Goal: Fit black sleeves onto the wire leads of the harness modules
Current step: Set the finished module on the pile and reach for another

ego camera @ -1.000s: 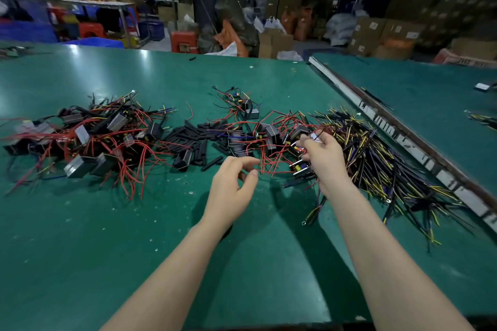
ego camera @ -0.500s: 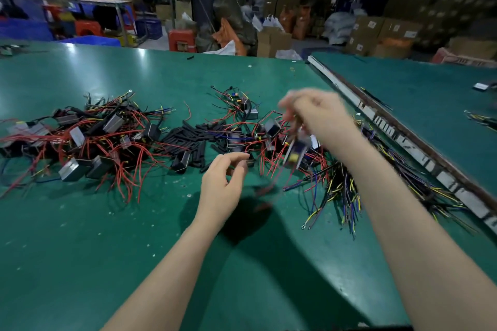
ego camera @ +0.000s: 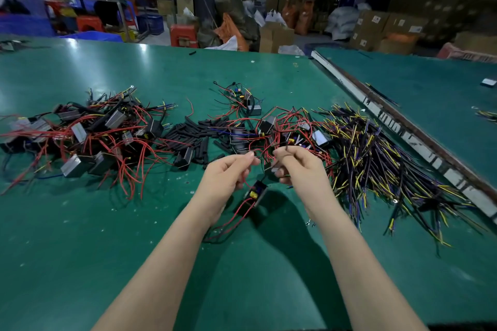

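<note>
head view: both forearms reach in from the bottom and the hands meet just above the green table [ego camera: 80,250]. the left hand [ego camera: 224,179] has thumb and forefinger pinched on a thin red lead [ego camera: 245,183], other fingers curled. the right hand [ego camera: 298,166] is curled too, pinching a short black sleeve [ego camera: 287,148] at its fingertips (blurry, so can't tell exactly how it sits on the wire). the module [ego camera: 255,193], a small black box with a yellow part, hangs tilted between the wrists, red wires trailing to the table. loose sleeves [ego camera: 193,134] lie in a pile beyond the hands, finished-looking modules [ego camera: 80,137] far left, yellow-and-purple wire bundle [ego camera: 376,164] right. half a second back the right hand was raised higher with the module swinging, the left alone and lower; now they're together.
</note>
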Demonstrator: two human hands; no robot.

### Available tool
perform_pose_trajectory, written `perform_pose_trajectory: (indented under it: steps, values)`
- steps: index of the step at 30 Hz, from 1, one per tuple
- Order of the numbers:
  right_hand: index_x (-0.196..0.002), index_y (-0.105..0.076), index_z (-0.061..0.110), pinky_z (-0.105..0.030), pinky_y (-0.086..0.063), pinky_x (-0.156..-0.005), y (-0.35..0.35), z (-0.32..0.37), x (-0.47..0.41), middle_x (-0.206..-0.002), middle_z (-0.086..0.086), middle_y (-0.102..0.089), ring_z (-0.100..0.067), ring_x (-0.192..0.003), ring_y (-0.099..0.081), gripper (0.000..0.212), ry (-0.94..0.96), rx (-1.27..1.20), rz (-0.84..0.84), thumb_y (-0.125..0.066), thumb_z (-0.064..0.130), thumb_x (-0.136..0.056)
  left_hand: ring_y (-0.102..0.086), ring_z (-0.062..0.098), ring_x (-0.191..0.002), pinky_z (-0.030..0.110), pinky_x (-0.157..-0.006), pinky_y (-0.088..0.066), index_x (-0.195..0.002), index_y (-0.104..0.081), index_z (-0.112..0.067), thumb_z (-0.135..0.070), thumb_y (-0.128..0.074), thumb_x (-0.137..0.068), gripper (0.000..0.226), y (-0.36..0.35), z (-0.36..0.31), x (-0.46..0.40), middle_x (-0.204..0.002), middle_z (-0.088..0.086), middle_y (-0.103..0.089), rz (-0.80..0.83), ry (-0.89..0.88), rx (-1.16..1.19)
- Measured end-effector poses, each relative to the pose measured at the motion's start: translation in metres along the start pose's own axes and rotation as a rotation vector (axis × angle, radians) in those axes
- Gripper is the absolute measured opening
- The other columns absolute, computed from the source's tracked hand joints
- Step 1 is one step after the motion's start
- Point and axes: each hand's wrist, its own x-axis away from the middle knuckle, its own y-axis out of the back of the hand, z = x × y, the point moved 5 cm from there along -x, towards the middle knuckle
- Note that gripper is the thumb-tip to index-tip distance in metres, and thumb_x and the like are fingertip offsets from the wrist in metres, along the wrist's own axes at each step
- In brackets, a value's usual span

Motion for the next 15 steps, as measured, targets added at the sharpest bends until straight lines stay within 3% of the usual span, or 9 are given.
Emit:
perform_pose_trajectory:
  steps: [3, 6, 9, 12, 15]
  values:
    - [-0.077, -0.064, 0.020, -0.018, -0.043, -0.050, 0.005, -0.003, 0.006, -0.070, 0.008, -0.064, -0.006, -0.058, -0.056, 0.026, 0.005, -0.249, -0.102, -0.050, 0.010, -0.097, -0.033, 0.003, -0.048, 0.019, -0.051, -0.029, -0.077, -0.076, -0.028, -0.050, -0.056, -0.077, 0.030, 0.004, -0.005, 0.001, -0.049, -0.012, -0.036, -0.014, 0.015, 0.155]
    - [-0.077, -0.062, 0.018, -0.020, -0.040, -0.054, 0.016, 0.002, 0.006, -0.073, 0.008, -0.065, -0.006, -0.061, -0.057, 0.028, 0.046, -0.476, -0.187, -0.047, 0.010, -0.098, -0.045, 0.000, -0.052, 0.018, -0.051, -0.034, -0.074, -0.076, -0.027, -0.050, -0.057, -0.074, 0.030, 0.018, -0.011, -0.003, -0.057, -0.013, -0.053, -0.097, 0.005, 0.359]
    - [-0.081, -0.060, 0.019, -0.021, -0.040, -0.060, 0.024, 0.004, 0.007, -0.080, 0.011, -0.067, -0.005, -0.069, -0.060, 0.023, 0.075, -0.586, -0.230, -0.047, 0.012, -0.099, -0.057, -0.002, -0.070, 0.018, -0.063, -0.039, -0.074, -0.075, -0.028, -0.043, -0.057, -0.076, 0.024, 0.022, -0.018, -0.002, -0.077, -0.015, -0.067, -0.070, -0.081, 0.462]
    - [-0.080, -0.057, 0.022, -0.022, -0.041, -0.063, 0.023, 0.006, 0.007, -0.094, 0.011, -0.069, -0.008, -0.082, -0.063, 0.023, 0.098, -0.744, -0.172, -0.048, 0.010, -0.096, -0.062, 0.001, -0.096, 0.019, -0.075, -0.044, -0.075, -0.075, -0.026, -0.034, -0.057, -0.076, 0.020, 0.018, -0.022, 0.001, -0.112, -0.015, -0.067, -0.005, -0.136, 0.561]
    - [-0.078, -0.057, 0.025, -0.024, -0.048, -0.072, 0.015, 0.010, 0.008, -0.107, 0.006, -0.070, -0.013, -0.098, -0.066, 0.004, 0.084, -0.873, -0.017, -0.057, 0.022, -0.080, -0.062, 0.009, -0.109, 0.024, -0.087, -0.046, -0.074, -0.075, -0.025, -0.034, -0.059, -0.074, 0.018, 0.013, -0.027, 0.004, -0.117, -0.010, -0.067, 0.104, -0.109, 0.661]
